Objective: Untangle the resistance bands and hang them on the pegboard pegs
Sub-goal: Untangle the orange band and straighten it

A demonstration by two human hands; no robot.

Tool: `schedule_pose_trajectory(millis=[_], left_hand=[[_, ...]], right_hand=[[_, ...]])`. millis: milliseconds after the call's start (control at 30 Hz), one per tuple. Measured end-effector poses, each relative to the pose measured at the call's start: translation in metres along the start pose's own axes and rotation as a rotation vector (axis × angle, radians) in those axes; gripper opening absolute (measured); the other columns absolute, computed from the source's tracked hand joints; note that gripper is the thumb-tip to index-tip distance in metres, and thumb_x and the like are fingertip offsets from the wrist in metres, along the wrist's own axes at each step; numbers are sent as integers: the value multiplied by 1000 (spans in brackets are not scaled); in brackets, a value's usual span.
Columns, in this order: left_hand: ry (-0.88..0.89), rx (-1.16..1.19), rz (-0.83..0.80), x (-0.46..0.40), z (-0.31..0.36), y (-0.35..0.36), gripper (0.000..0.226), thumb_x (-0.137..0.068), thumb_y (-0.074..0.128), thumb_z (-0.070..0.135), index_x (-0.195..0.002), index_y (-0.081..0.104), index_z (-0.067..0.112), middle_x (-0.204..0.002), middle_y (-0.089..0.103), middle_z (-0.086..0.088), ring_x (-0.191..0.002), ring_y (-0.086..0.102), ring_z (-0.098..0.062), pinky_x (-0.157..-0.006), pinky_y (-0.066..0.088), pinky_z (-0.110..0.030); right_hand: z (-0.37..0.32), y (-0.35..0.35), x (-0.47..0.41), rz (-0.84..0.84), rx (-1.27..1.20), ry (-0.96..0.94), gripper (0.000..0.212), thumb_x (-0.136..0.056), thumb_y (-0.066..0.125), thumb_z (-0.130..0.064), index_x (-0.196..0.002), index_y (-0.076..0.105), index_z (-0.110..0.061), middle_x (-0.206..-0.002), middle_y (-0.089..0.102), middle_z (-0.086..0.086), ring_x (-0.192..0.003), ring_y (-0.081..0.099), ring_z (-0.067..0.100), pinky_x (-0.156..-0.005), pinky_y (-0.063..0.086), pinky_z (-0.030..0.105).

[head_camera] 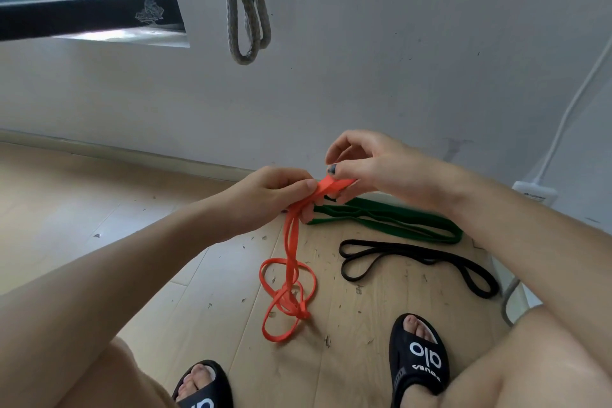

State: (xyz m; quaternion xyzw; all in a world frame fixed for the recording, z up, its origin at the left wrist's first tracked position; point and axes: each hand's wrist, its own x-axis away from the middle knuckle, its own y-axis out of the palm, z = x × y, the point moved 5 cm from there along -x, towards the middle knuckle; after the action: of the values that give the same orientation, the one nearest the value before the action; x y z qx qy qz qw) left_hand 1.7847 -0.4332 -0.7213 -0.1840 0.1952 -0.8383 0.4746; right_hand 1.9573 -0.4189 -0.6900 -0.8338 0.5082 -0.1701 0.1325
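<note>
Two black slide sandals [419, 363] sit at the bottom of the frame on the pale wooden floor [99, 209]. Just above them, mid-frame, the orange resistance band [291, 275] hangs in tangled loops whose lower end reaches the floor. Its top is bunched between both hands: the left hand [265, 199] grips it with curled fingers, and the right hand [374, 169] pinches the same bunch. Right of centre, a black band [414, 255] and, beyond it, a green band [397, 219] lie on the floor. At top centre, a grey band [245, 10] hangs against the white wall [397, 60].
</note>
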Motion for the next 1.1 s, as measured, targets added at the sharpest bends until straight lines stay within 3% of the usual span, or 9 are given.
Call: schedule_pose_trajectory(millis=[67, 133, 267, 433, 633, 700, 800, 933, 1100], left_hand=[[6, 4, 21, 0, 2, 1, 32, -108, 45, 32, -98, 71, 15, -84, 74, -4, -91, 66, -36, -95, 51, -56], [6, 50, 24, -1, 2, 2, 34, -108, 46, 33, -104, 70, 10, -91, 74, -11, -99, 64, -42, -99, 51, -57], [-8, 184, -29, -1, 3, 7, 37, -109, 41, 30, -112, 68, 5, -105, 72, -17, -99, 72, -25, -97, 58, -33], [-6, 179, -68, -2, -5, 8, 36, -109, 38, 29, -112, 64, 4, -109, 66, -22, -103, 70, -29, -101, 56, -35], [-72, 248, -109, -1, -13, 12, 43, -109, 35, 39, -98, 60, 6, -79, 55, -5, -76, 60, -19, -94, 54, -45], [-66, 304, -139, 0, -8, 16, 49, -103, 34, 51, -96, 58, 8, -74, 48, 0, -70, 52, -17, -85, 55, -40], [-27, 247, -104, 0, -4, 18, 42, -107, 37, 44, -93, 58, 10, -72, 46, 1, -64, 45, -14, -72, 48, -31], [-37, 202, -18, -2, -8, 11, 32, -109, 42, 37, -99, 64, 16, -86, 62, 0, -78, 60, -14, -82, 54, -33], [-20, 206, -12, -3, -5, 9, 28, -108, 44, 34, -105, 63, 14, -93, 71, -3, -91, 68, -19, -98, 55, -46]], right_hand=[[4, 9, 0, -80, 0, 87, 17, -105, 56, -24, -104, 61, -9, -92, 69, 11, -78, 75, 28, -75, 63, 40], [5, 13, -1, -97, 4, 82, 24, -108, 51, -25, -94, 61, -8, -68, 60, 4, -59, 66, 24, -56, 55, 36], [-8, 1, -5, 60, -70, -53, 8, -103, 56, -11, -98, 60, -8, -52, 49, -3, -45, 49, 18, -42, 39, 28], [-11, -24, -4, 278, -301, -75, 10, -99, 56, -5, -91, 61, -9, -49, 43, -3, -39, 42, 15, -40, 33, 25], [3, -68, 2, 551, -475, -46, 10, -96, 59, -7, -87, 58, -11, -51, 38, -3, -40, 38, 12, -43, 27, 24], [11, -73, 4, 561, -445, -30, 8, -96, 59, -8, -89, 58, -11, -50, 39, -3, -41, 39, 13, -43, 29, 24], [18, -74, 5, 560, -384, -9, 10, -97, 59, -8, -87, 58, -11, -50, 41, -2, -42, 41, 14, -44, 31, 24], [19, -75, 6, 557, -349, -14, 4, -97, 58, -7, -93, 58, -6, -52, 40, 1, -44, 41, 16, -45, 31, 26], [18, -74, 7, 535, -320, -30, 9, -97, 58, -7, -89, 59, -7, -52, 41, 0, -44, 42, 16, -43, 32, 25]])
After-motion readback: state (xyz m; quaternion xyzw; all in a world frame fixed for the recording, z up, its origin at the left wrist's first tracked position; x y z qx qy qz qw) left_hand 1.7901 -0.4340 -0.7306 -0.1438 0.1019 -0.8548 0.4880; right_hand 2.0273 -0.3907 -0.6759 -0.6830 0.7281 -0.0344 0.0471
